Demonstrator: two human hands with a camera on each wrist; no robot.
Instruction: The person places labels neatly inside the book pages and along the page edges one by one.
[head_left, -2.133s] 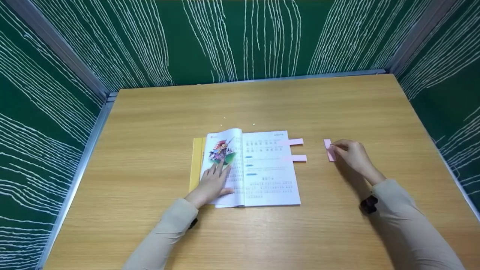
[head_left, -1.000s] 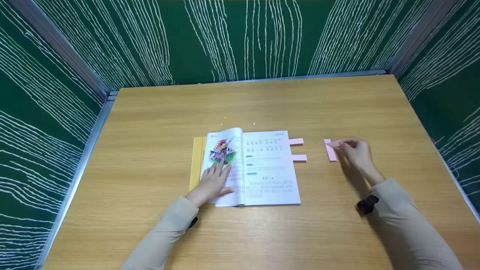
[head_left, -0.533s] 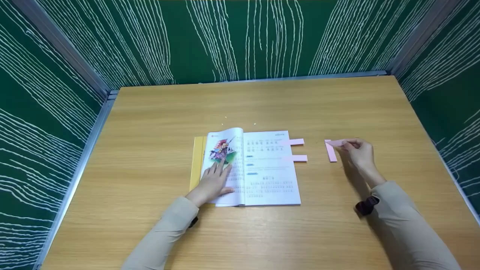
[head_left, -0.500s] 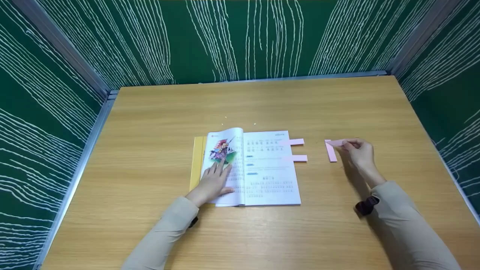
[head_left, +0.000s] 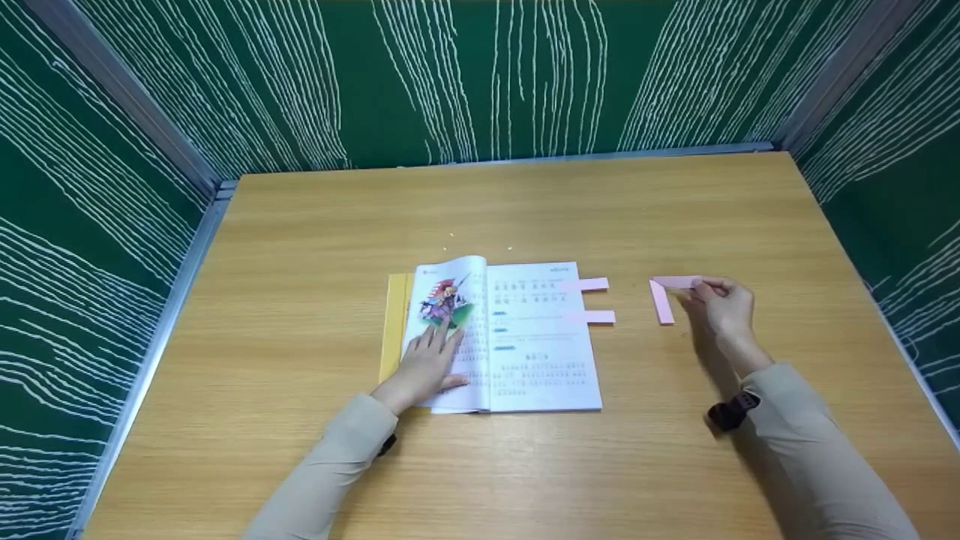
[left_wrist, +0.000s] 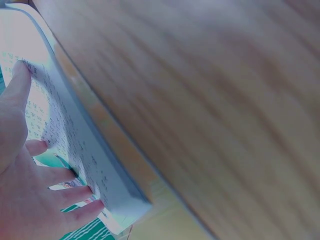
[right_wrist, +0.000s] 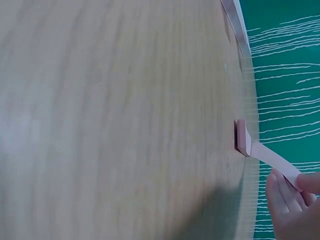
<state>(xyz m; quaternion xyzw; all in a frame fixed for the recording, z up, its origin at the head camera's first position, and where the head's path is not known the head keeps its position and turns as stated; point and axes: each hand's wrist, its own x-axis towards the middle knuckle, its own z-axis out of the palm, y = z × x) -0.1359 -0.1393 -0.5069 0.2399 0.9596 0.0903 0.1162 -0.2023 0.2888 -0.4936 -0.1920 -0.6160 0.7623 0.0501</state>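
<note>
The book point(head_left: 544, 337) lies spread on the tabletop point(head_left: 300, 247). The left hand point(head_left: 424, 367) rests on its left page, fingers extended, fingertips at the bottom of a coloured picture point(head_left: 442, 296). Two pink tabs point(head_left: 596, 284) jut past the book's right edge. Farther right of the book, the right hand point(head_left: 726, 307) pinches one end of a pink strip point(head_left: 679, 282), its other end meeting a pink pad point(head_left: 662, 307). The book's print point(head_left: 536, 367) is too small to read.
</note>
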